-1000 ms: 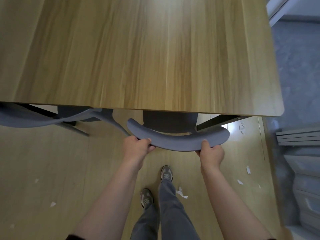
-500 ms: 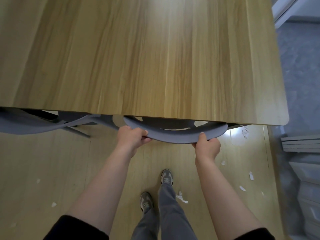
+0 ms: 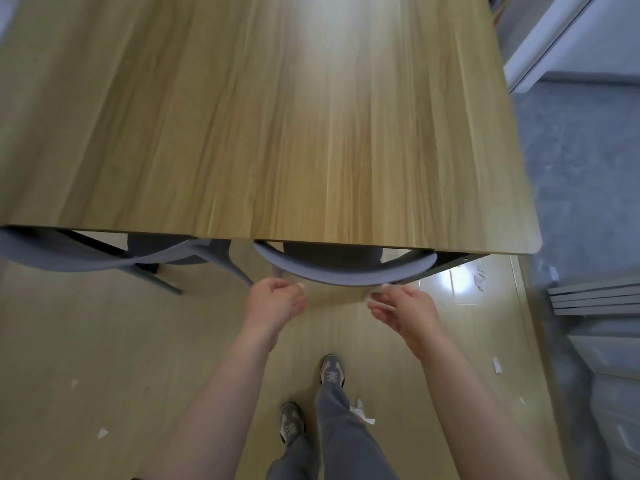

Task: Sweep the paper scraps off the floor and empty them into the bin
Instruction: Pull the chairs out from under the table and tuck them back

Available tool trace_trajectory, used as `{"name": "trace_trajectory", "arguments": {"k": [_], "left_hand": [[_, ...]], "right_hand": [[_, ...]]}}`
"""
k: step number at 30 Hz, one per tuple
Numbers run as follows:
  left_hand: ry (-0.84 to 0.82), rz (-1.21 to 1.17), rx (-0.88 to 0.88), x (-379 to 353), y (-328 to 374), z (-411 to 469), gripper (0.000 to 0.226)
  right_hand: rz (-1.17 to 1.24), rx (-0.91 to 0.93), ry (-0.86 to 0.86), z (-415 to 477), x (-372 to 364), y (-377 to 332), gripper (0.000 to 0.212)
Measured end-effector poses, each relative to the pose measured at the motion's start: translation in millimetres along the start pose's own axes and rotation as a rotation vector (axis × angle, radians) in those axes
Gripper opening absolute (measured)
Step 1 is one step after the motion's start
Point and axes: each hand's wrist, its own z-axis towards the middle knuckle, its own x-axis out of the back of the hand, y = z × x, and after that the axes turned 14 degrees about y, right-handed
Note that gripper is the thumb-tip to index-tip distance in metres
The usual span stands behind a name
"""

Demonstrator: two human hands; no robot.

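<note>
A grey chair [image 3: 346,271] is tucked under the wooden table [image 3: 277,133], only its curved backrest showing at the table's near edge. My left hand [image 3: 277,303] hovers just below the backrest's left part, fingers loosely curled and holding nothing. My right hand [image 3: 401,306] is just under its right part, fingers relaxed, off the chair. White paper scraps lie on the wooden floor: one by my right shoe [image 3: 362,412], one at the right [image 3: 497,365], two at the left [image 3: 102,433], and some under the table's right corner [image 3: 480,280].
A second grey chair [image 3: 86,258] stands under the table at the left. My feet [image 3: 332,370] are on the floor below the hands. Grey stacked boards [image 3: 595,296] and pale cabinets [image 3: 616,393] line the right side, beside grey flooring.
Both hands pushed the grey chair in under the table, then let go of its backrest and drew back slightly.
</note>
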Motion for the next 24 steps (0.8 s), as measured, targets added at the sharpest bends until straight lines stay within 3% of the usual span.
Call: {"name": "trace_trajectory", "arguments": {"k": [5,12,15,24], "left_hand": [[-0.051,0.052,-0.161,28,-8,-44,0.040],[-0.100,0.176,-0.336,42,-10,-110,0.036],[-0.122,0.214,-0.372,37,-4,-131,0.032],[-0.163,0.301,-0.473,-56,30,-183,0.024]], "right_hand": [[-0.147,0.147,-0.018,-48,30,15,0.026],[-0.114,0.255,0.046,-107,88,27,0.013],[-0.095,0.264,0.073,-113,113,28,0.017],[0.059,0.265,0.068,-71,195,-10,0.016]]}}
